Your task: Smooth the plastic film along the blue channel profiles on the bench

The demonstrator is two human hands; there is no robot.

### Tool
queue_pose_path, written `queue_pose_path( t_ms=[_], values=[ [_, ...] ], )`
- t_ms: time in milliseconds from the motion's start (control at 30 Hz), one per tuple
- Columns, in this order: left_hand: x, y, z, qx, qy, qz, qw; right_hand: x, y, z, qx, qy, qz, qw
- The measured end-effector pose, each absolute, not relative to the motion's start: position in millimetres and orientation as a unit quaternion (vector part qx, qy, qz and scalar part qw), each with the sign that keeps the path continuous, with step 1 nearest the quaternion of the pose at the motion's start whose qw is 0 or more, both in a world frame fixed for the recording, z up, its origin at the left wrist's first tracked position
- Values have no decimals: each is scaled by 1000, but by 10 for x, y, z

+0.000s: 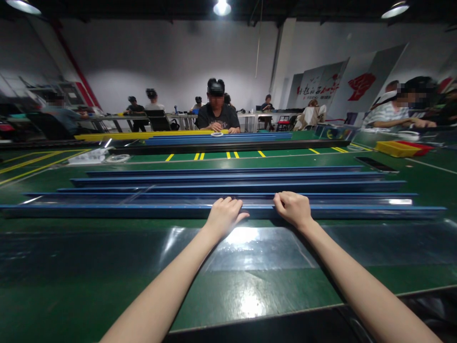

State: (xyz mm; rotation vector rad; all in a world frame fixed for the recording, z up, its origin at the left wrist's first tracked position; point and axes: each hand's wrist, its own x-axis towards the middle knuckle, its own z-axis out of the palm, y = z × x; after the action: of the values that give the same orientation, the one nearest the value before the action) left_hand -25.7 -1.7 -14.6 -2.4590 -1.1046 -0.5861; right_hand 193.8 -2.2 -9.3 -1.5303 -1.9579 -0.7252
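Nearest to me on the green table lies a long blue channel (143,211), with a strip of clear plastic (171,200) inside it. My left hand (223,216) is closed over the channel near its middle, fingers bent across it and thumb pointing right. A short way to the right, my right hand (294,209) is curled like a fist on the same channel, its fingertips hidden. Between me and the channel, a wide clear plastic sheet (264,247) lies flat and reflects the lamps. Several more blue channels (232,175) lie parallel behind.
Farther back are a black rail (250,144), a yellow rail (107,136) and more blue strips (257,136). A phone (376,165) and a yellow tray (396,148) lie to the right. A co-worker (217,114) sits opposite; another person (396,109) works at right.
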Motion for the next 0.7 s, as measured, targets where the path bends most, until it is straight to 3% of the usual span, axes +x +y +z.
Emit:
queue_pose_path(
  t_ms=[700],
  values=[
    [-254,-13,-109,-877,-418,-182,152,1936,-27,-89,-571,-727,-265,273]
  ],
)
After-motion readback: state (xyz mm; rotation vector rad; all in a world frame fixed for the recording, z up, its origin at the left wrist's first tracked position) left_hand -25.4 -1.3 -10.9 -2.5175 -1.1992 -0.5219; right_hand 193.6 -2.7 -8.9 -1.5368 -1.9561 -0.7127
